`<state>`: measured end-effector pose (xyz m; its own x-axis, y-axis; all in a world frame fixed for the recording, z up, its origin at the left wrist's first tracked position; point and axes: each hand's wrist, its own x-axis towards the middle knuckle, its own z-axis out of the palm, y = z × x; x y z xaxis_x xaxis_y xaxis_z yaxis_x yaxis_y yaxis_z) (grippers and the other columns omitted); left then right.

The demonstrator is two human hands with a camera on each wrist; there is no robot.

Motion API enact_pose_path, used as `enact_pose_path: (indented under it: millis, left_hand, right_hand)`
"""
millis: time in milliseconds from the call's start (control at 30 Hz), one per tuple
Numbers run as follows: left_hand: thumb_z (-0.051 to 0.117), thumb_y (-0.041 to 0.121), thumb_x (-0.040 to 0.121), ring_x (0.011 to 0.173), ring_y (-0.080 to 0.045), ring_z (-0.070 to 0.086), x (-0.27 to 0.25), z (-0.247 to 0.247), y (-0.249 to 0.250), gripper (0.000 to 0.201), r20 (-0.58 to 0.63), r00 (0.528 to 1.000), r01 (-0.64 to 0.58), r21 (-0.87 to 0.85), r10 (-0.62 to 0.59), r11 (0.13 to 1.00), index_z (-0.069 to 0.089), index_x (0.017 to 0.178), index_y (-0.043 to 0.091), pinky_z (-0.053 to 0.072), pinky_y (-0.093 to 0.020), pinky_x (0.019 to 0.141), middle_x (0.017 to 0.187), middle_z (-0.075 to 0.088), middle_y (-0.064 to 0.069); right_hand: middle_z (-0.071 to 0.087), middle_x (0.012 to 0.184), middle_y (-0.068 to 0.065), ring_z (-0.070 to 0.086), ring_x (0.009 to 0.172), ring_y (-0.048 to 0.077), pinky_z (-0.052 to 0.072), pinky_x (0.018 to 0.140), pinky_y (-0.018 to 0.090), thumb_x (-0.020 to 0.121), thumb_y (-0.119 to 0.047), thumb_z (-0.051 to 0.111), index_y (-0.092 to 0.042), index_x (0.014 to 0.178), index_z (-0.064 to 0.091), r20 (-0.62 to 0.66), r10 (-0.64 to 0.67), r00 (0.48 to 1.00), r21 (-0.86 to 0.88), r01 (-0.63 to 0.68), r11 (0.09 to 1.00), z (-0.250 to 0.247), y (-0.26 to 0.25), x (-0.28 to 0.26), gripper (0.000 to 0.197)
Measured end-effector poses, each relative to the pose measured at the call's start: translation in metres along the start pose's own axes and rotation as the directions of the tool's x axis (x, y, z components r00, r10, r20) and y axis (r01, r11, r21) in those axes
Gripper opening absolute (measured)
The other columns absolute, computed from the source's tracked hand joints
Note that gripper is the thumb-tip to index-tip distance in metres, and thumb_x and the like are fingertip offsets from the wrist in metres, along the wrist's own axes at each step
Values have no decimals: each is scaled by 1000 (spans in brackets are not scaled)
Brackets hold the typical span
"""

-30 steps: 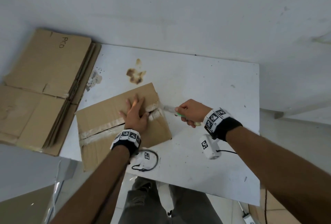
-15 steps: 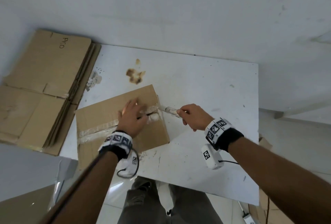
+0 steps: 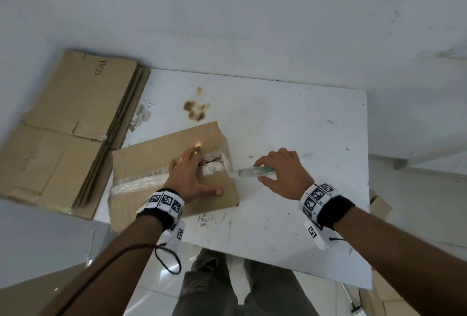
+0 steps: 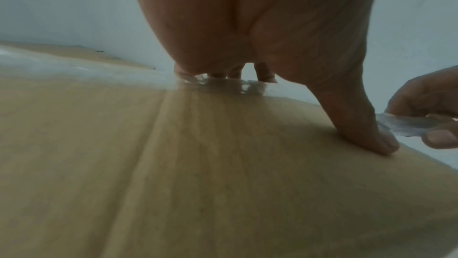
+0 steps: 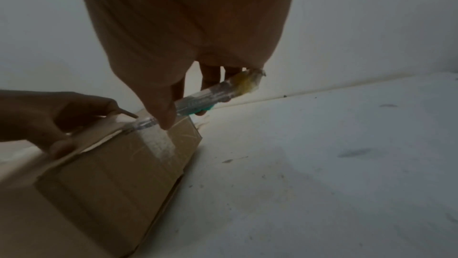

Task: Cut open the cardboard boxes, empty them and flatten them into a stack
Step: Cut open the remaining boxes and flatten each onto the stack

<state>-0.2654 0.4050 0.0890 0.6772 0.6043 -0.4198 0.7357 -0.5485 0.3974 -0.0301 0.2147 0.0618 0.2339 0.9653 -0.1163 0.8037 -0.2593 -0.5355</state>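
Brown cardboard box (image 3: 154, 156), clear shiny tape strip (image 3: 141, 181) along its top seam. Flattened cardboard stack (image 3: 68, 126) same brown, dark lettering on top sheet. White table (image 3: 290, 123), brown-orange stain (image 3: 196, 109), grey specks. Cutter (image 3: 255, 171) see-through with green inside, yellowish end. Wristbands (image 3: 319, 198) black, white blocks with black square-code patterns. Trousers (image 3: 222, 288) grey.

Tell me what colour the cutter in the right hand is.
The cutter is clear plastic with a green section; the head view shows it best, gripped by the right hand.
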Motion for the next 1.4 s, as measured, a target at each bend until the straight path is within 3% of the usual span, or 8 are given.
enact_pose_path:
  millis: [333, 533, 667, 800, 967, 1067, 1200, 1400]
  left_hand:
    - [79, 81, 47, 148, -21, 27, -13, 0, -4, 102, -7, 1000, -13, -20, 13, 1000, 51, 126, 23, 9, -55, 124, 163, 24, 4]
    - [79, 78, 55, 144, -20, 34, -17, 15, -4, 89, -17, 999, -45, 52, 46, 998, 53, 122, 25, 10, -58, 121, 157, 37, 4]
    - [79, 71, 64, 123, -22, 52, -24, 2, 12, 78, -234, 971, -3, 169, 43, 986, 55, 122, 25, 28, -49, 109, 131, 58, 4]
    - [70, 46, 86, 111, -21, 57, -49, -12, 33, 35, -412, 898, -70, 206, 152, 976, 59, 114, 27, 34, -44, 97, 119, 62, 6]
    - [20, 65, 100, 125, -13, 51, -107, -15, 7, 59, -48, 989, -147, -92, 143, 985, 68, 117, 37, 42, -47, 106, 139, 57, 8]
    - [45, 67, 92, 146, -22, 30, -127, 5, -32, 71, 87, 994, 57, 170, -73, 984, 34, 153, 33, 27, -47, 119, 162, 28, 3]
    - [62, 70, 82, 152, -25, 21, -111, 29, -82, 101, 39, 975, 192, 334, -217, 923, 19, 159, 22, 14, -50, 124, 164, 23, -2]
    - [67, 36, 93, 103, -24, 57, -67, 11, -73, 30, -87, 995, 62, 56, -57, 997, 58, 116, 18, 37, -46, 108, 105, 62, 2]
  right_hand:
    - [63, 98, -8, 52, 91, 22, 37, 84, 42, 90, -48, 56, -32, 113, 66, -58, -99, 993, -65, 95, 993, 22, -25, 3, 30]
    - [66, 103, 5, 59, 93, 30, 47, 82, 43, 104, -41, 46, -23, 122, 59, -213, 407, 888, 178, -374, 910, 21, -33, 35, 29]
    - [70, 92, 12, 64, 78, 33, 53, 68, 40, 107, -36, 39, -13, 120, 57, -9, 427, 904, 260, -410, 874, 7, -11, 30, 32]
    - [65, 115, 21, 65, 102, 37, 53, 87, 41, 103, -14, 44, -14, 150, 33, 165, 403, 900, 282, -435, 855, 24, 6, 6, 49]
    - [44, 134, 20, 51, 121, 35, 43, 101, 42, 101, -8, 43, -30, 161, 6, 264, 393, 881, 234, -454, 860, 49, 9, -6, 74]
    - [39, 139, 25, 47, 122, 42, 42, 101, 45, 100, -15, 48, -22, 161, -7, 299, 444, 844, 134, -498, 857, 63, 5, -5, 82]
    - [25, 157, 20, 32, 137, 40, 35, 110, 48, 100, -20, 51, -12, 156, 25, 174, 486, 857, 55, -501, 864, 67, -21, -16, 62]
    - [47, 144, 5, 44, 131, 27, 40, 106, 40, 91, -63, 57, -19, 138, 52, 54, 470, 881, 440, -444, 781, 56, -57, -39, 64]
